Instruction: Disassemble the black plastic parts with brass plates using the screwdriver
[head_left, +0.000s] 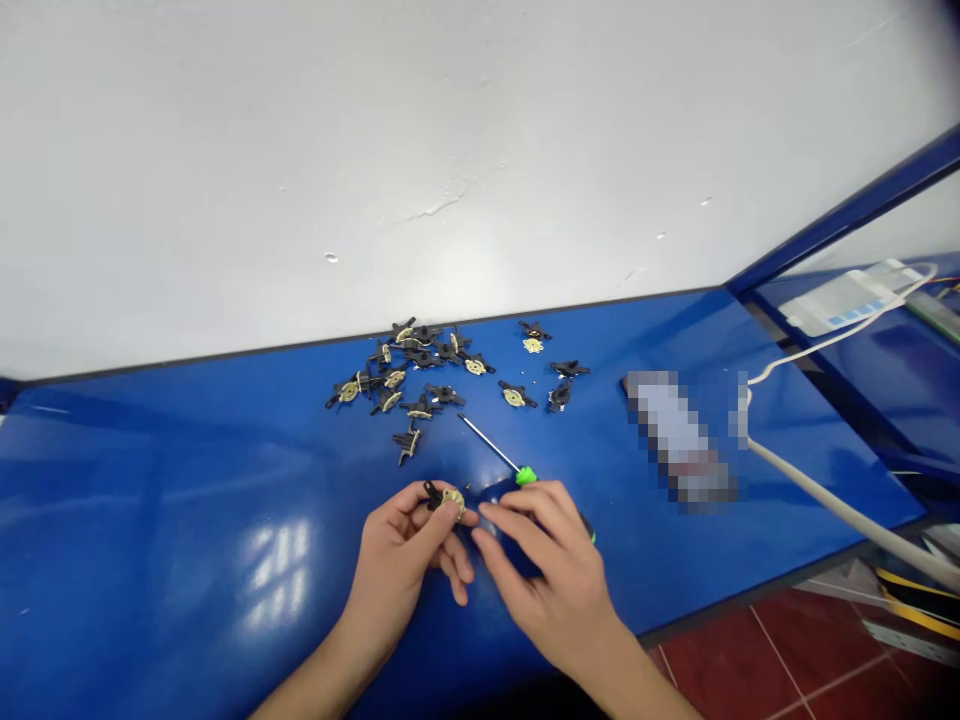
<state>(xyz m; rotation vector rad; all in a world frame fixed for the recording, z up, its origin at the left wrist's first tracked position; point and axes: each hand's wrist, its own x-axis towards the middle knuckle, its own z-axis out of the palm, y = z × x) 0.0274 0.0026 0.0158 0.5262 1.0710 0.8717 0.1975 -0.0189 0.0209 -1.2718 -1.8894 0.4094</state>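
Pinched between the thumb and fingers of my left hand [409,550] is a small black plastic part with a pale yellow-green round plate [453,499]. Just to its right, my right hand [551,565] has its thumb and index fingertips slightly apart, with nothing visible between them. A screwdriver [491,444] with a green and black handle lies on the table beyond my right hand, which hides much of the handle. A tiny dark piece, perhaps a screw [469,486], rests near the held part.
Several similar black parts [420,405] are scattered at the back of the blue table [187,480], with a few more [514,396] to their right. A blurred-out flat object [679,435] lies at right. A white cable [825,500] crosses the right edge. A white wall [375,150] rises behind.
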